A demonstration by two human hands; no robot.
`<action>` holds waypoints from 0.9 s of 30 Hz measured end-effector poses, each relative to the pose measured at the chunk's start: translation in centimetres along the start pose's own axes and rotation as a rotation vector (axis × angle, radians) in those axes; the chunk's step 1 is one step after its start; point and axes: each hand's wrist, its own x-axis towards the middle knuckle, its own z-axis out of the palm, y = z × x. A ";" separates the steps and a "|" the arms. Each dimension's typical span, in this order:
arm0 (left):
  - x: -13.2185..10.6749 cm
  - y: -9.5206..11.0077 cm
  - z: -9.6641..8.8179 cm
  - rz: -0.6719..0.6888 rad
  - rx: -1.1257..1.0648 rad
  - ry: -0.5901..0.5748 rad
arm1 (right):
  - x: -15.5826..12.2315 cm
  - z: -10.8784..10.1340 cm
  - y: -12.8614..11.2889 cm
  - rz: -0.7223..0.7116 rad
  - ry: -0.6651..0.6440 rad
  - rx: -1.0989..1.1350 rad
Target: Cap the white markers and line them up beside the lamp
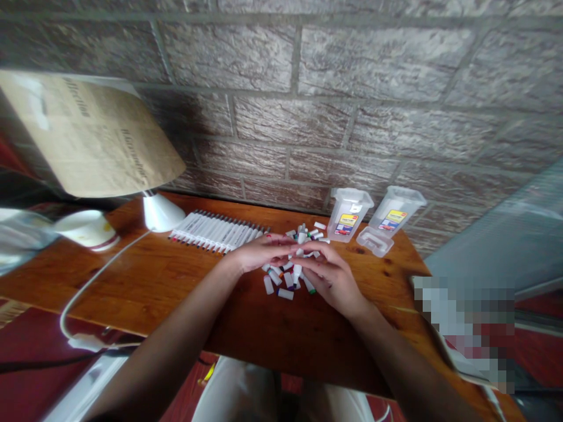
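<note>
A white marker stands roughly upright between my two hands, above a pile of loose marker caps. From the left, my left hand reaches across with its fingertips closed against the marker. My right hand grips it from the other side, thumb and fingers bent around it. The overlapping fingers hide the marker's middle. The white caps have coloured ends and lie scattered under and behind both hands. Just left of my left hand, several white markers lie side by side in a neat row.
Two clear plastic cases stand at the back right, with a clear lid beside them. A lamp, its cord and a paper cup are at left. The brick wall borders the wooden table.
</note>
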 end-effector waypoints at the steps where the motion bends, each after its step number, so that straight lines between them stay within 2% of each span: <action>1: 0.1 -0.1 -0.1 0.000 0.004 0.005 | 0.0 0.1 0.0 0.001 -0.008 0.004; 5: 0.1 0.2 -0.4 0.031 0.075 0.124 | 0.1 0.1 0.3 0.077 0.022 0.002; 10: -0.2 1.0 -1.7 0.087 0.434 0.505 | 0.1 -1.3 1.0 0.222 0.142 -0.012; 12: -0.3 0.8 -2.7 0.098 0.619 0.586 | 0.2 -1.7 1.3 0.314 0.168 0.004; 15: -0.3 0.4 -3.9 0.095 0.886 0.622 | 0.2 -1.9 1.6 0.407 0.182 0.043; 18: -0.3 0.1 -4.2 0.071 1.065 0.623 | 0.1 -1.7 1.8 0.423 0.184 0.048; 27: -0.3 0.4 -3.6 -0.062 1.226 0.628 | -0.2 -1.8 2.5 0.479 0.197 0.051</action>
